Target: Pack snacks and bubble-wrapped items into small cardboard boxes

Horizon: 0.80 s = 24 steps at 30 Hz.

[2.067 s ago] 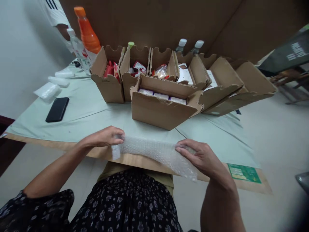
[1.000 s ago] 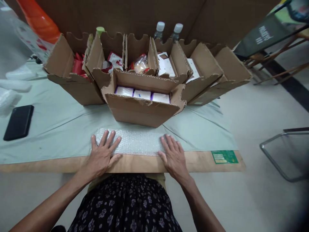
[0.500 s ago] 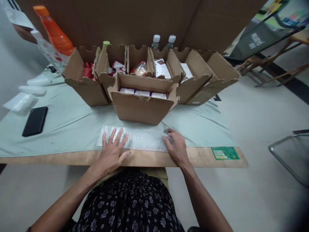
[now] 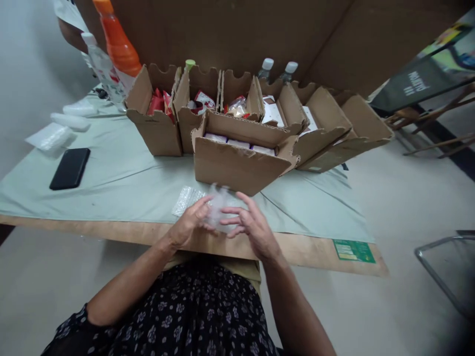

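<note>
A sheet of clear bubble wrap (image 4: 189, 199) lies on the pale green table cover near the front edge. Its right part is folded up between my hands. My left hand (image 4: 192, 223) pinches the folded wrap from the left, fingers closed on it. My right hand (image 4: 248, 225) grips the same fold from the right, fingers curled around it. Just behind my hands stands an open cardboard box (image 4: 237, 168) holding a row of white packs with purple edges (image 4: 239, 144).
Several open cardboard boxes (image 4: 156, 128) with red packets and white cards line the back. An orange bottle (image 4: 118, 42) and clear bottles stand behind them. A black phone (image 4: 70, 168) and white wrapped items (image 4: 50, 137) lie at the left. A metal chair frame (image 4: 445, 277) is at the right.
My hands were flat at both ends of the spread bubble wrap. They have since come together at the middle, folding the right end of the wrap over toward the left.
</note>
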Each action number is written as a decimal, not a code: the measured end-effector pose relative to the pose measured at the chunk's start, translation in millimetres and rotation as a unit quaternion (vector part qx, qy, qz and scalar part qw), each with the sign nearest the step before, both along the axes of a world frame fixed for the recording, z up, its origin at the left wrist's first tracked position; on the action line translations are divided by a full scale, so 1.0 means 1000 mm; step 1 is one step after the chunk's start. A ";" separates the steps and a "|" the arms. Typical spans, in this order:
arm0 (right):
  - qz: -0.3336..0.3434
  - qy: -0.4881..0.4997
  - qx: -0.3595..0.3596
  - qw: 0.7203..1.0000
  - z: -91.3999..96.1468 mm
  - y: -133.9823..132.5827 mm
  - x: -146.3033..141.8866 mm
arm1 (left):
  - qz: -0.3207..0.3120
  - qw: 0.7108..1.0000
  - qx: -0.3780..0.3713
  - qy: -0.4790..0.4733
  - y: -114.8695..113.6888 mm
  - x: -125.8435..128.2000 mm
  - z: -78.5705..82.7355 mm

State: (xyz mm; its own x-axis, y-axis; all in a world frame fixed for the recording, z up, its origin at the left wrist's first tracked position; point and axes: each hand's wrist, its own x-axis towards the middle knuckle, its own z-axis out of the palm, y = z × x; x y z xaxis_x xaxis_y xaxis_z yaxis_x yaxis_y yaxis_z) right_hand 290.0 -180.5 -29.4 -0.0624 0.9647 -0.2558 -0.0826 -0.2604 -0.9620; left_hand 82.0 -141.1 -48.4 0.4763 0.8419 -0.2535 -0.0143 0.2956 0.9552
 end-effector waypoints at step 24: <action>0.131 -0.428 0.155 0.880 -0.046 0.037 -0.022 | -0.071 0.741 0.431 0.510 0.027 -0.025 -0.012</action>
State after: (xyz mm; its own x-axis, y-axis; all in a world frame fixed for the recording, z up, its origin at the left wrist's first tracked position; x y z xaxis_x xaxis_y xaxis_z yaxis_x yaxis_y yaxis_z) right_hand 268.5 -143.3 -75.5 -0.2058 0.9776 -0.0444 0.7319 0.1236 -0.6701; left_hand 57.1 -113.7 -60.7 0.5060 0.8604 0.0610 0.8180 -0.5011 0.2826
